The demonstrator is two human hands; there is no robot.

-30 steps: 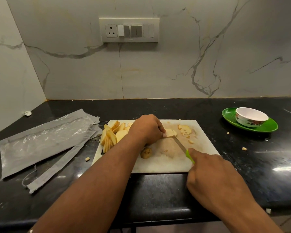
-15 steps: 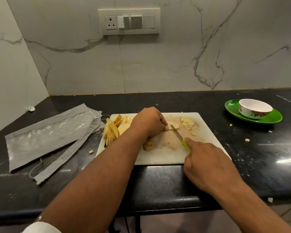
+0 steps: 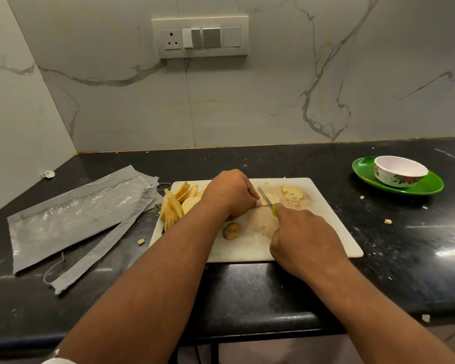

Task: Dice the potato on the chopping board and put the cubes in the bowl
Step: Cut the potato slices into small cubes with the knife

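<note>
On a white rectangular chopping board (image 3: 326,232), the left hand (image 3: 231,195) curls its fingers down to pin a pale yellow potato slice (image 3: 272,198), while the right hand (image 3: 300,232) is wrapped round the green handle of a small steel-bladed knife (image 3: 264,196). The blade runs away from the right hand toward the far left, meeting the slice just right of the left fingertips, so the next cut probably falls close beside them. The white floral bowl (image 3: 399,173) on a green oval plate (image 3: 363,169) sits well apart to the right, nearer the knife hand.
</note>
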